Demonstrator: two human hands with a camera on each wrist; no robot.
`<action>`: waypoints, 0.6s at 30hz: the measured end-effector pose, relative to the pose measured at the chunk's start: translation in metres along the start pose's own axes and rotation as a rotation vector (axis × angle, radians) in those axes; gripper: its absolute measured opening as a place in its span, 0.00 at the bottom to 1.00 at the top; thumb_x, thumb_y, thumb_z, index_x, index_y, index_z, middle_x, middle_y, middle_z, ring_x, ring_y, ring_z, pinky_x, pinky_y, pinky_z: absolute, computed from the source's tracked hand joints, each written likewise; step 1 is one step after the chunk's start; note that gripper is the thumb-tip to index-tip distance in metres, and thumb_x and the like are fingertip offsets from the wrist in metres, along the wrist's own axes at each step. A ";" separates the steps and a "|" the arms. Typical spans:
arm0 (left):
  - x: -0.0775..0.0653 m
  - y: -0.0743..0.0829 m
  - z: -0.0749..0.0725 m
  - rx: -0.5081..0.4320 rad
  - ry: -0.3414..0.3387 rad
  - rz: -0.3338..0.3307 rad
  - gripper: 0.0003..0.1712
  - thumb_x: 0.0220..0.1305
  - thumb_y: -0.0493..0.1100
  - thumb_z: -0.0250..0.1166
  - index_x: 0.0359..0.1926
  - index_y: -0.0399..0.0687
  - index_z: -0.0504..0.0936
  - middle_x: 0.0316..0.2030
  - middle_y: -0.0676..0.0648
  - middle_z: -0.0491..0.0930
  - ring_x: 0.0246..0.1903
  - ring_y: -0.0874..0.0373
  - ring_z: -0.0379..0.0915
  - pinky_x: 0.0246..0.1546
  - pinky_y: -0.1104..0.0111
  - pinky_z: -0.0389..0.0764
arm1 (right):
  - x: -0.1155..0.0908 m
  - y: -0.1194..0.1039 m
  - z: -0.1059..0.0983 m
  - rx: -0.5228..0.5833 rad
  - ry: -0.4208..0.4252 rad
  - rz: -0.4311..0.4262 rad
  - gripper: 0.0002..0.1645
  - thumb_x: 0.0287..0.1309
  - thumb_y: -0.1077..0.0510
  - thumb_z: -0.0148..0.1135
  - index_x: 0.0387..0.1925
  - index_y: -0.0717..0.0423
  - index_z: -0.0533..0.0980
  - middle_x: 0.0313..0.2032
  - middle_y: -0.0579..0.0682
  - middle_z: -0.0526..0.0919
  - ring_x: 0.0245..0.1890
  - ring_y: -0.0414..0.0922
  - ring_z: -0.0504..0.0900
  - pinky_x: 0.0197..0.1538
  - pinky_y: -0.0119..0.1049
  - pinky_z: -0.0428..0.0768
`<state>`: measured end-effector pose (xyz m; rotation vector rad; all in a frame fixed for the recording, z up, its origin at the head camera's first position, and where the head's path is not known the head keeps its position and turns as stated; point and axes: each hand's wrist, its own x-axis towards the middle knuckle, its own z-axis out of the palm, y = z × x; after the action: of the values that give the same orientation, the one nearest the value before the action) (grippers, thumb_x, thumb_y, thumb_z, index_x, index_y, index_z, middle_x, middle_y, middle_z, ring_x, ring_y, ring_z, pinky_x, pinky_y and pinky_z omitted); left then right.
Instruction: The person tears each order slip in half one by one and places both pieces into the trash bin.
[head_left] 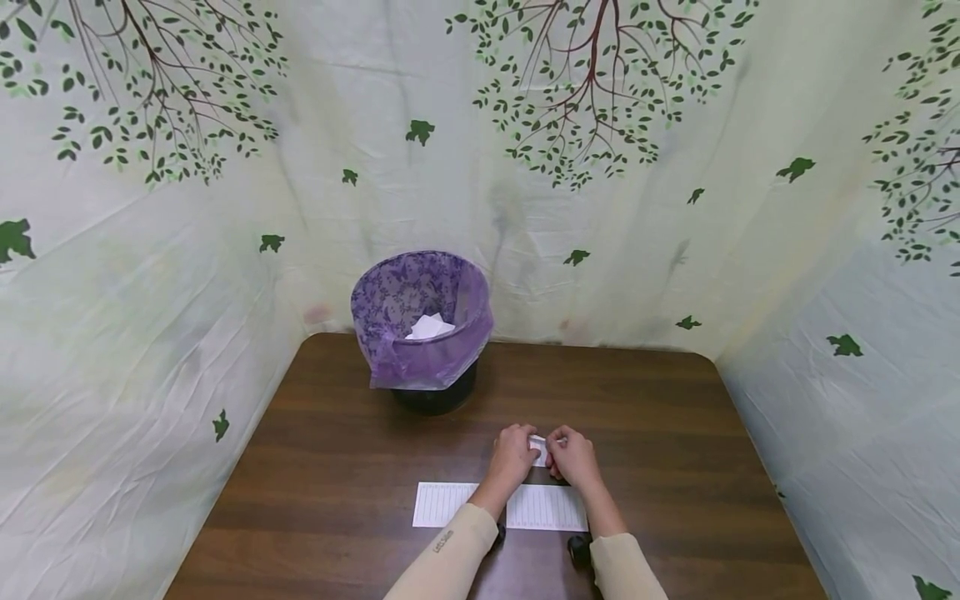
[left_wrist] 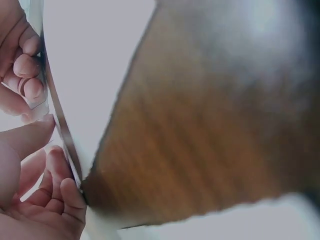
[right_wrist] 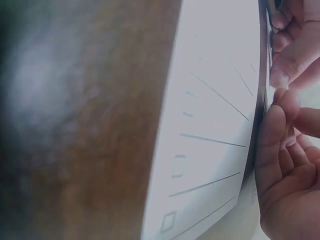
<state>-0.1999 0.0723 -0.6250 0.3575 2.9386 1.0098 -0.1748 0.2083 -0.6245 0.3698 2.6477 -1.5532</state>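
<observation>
Over the table's middle, my left hand (head_left: 512, 457) pinches a small piece of white paper (head_left: 538, 455) between thumb and fingers. On the other side of that paper, my right hand (head_left: 574, 458) holds it with curled fingertips, close to the left ones. Both wrist views show the two hands' fingertips nearly meeting at the paper's edge. Below the hands lie two lined paper sheets: the left sheet (head_left: 442, 505), partly behind my left forearm, and the right sheet (head_left: 546, 508) between the forearms. Lines and small boxes are printed on the right sheet, seen in the right wrist view.
A black bin with a purple patterned liner (head_left: 408, 362) stands at the table's back left, with white paper pieces (head_left: 431, 326) inside. The brown wooden table (head_left: 637, 400) is bordered by leaf-printed curtains (head_left: 465, 200) at the back and sides.
</observation>
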 end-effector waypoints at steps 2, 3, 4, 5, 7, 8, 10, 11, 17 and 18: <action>0.000 0.001 -0.001 0.022 -0.011 0.003 0.19 0.59 0.38 0.79 0.52 0.43 0.89 0.42 0.42 0.88 0.41 0.45 0.84 0.45 0.54 0.84 | -0.001 0.001 0.001 0.004 -0.003 -0.013 0.07 0.75 0.60 0.59 0.39 0.60 0.78 0.18 0.50 0.82 0.13 0.40 0.76 0.20 0.32 0.78; 0.000 0.001 -0.002 0.031 -0.014 0.008 0.19 0.60 0.39 0.79 0.52 0.43 0.89 0.42 0.41 0.88 0.42 0.44 0.85 0.45 0.54 0.84 | -0.001 0.001 0.001 0.001 0.001 -0.022 0.07 0.75 0.60 0.59 0.39 0.60 0.78 0.18 0.50 0.82 0.13 0.40 0.76 0.20 0.31 0.78; 0.000 0.001 -0.003 0.031 -0.018 0.011 0.18 0.60 0.39 0.79 0.52 0.43 0.89 0.42 0.41 0.88 0.42 0.43 0.85 0.45 0.54 0.84 | -0.001 0.001 0.002 -0.002 0.005 -0.032 0.07 0.75 0.60 0.59 0.39 0.60 0.78 0.18 0.50 0.82 0.13 0.40 0.76 0.20 0.31 0.78; 0.000 0.001 -0.003 0.027 -0.019 0.014 0.17 0.60 0.38 0.79 0.51 0.43 0.89 0.42 0.41 0.88 0.42 0.43 0.85 0.44 0.54 0.84 | -0.001 0.001 0.002 -0.006 0.009 -0.040 0.07 0.75 0.60 0.60 0.39 0.60 0.78 0.18 0.50 0.82 0.13 0.40 0.76 0.20 0.31 0.77; 0.000 0.000 -0.005 0.012 -0.019 0.020 0.15 0.60 0.38 0.78 0.48 0.43 0.89 0.41 0.41 0.88 0.40 0.43 0.84 0.43 0.54 0.83 | -0.003 0.001 0.003 -0.021 0.019 -0.061 0.06 0.75 0.60 0.61 0.39 0.59 0.79 0.19 0.50 0.82 0.13 0.40 0.76 0.20 0.31 0.77; 0.000 0.000 -0.006 -0.006 -0.019 0.019 0.14 0.61 0.38 0.78 0.47 0.43 0.89 0.40 0.41 0.88 0.39 0.44 0.84 0.42 0.55 0.83 | -0.003 0.001 0.004 -0.028 0.025 -0.072 0.06 0.75 0.60 0.61 0.39 0.59 0.79 0.19 0.50 0.82 0.13 0.40 0.76 0.20 0.31 0.76; -0.001 -0.001 -0.008 -0.051 -0.017 0.014 0.11 0.62 0.38 0.76 0.45 0.44 0.88 0.39 0.42 0.89 0.37 0.47 0.83 0.40 0.57 0.83 | -0.005 0.000 0.004 -0.042 0.033 -0.091 0.05 0.74 0.61 0.62 0.39 0.59 0.79 0.19 0.50 0.83 0.13 0.40 0.76 0.20 0.31 0.76; -0.001 -0.001 -0.009 -0.078 -0.008 0.017 0.10 0.63 0.38 0.75 0.44 0.44 0.87 0.37 0.42 0.88 0.35 0.48 0.83 0.38 0.58 0.82 | -0.005 0.000 0.005 -0.048 0.035 -0.101 0.05 0.74 0.61 0.62 0.39 0.59 0.79 0.19 0.50 0.83 0.13 0.40 0.76 0.20 0.31 0.76; -0.002 -0.004 -0.010 -0.165 0.043 0.034 0.04 0.68 0.39 0.72 0.36 0.45 0.85 0.29 0.48 0.85 0.28 0.59 0.75 0.31 0.68 0.77 | -0.008 -0.003 0.004 -0.052 0.025 -0.093 0.06 0.73 0.61 0.63 0.46 0.60 0.79 0.21 0.51 0.84 0.15 0.40 0.76 0.22 0.32 0.77; -0.002 -0.004 -0.010 -0.163 0.048 0.035 0.04 0.68 0.39 0.72 0.35 0.46 0.84 0.28 0.50 0.84 0.28 0.60 0.74 0.31 0.69 0.76 | -0.008 -0.004 0.004 -0.048 0.018 -0.084 0.08 0.73 0.60 0.63 0.49 0.60 0.80 0.21 0.51 0.84 0.16 0.41 0.76 0.23 0.32 0.78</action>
<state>-0.1994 0.0630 -0.6199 0.3857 2.8746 1.2693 -0.1684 0.2019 -0.6216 0.2738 2.7420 -1.5129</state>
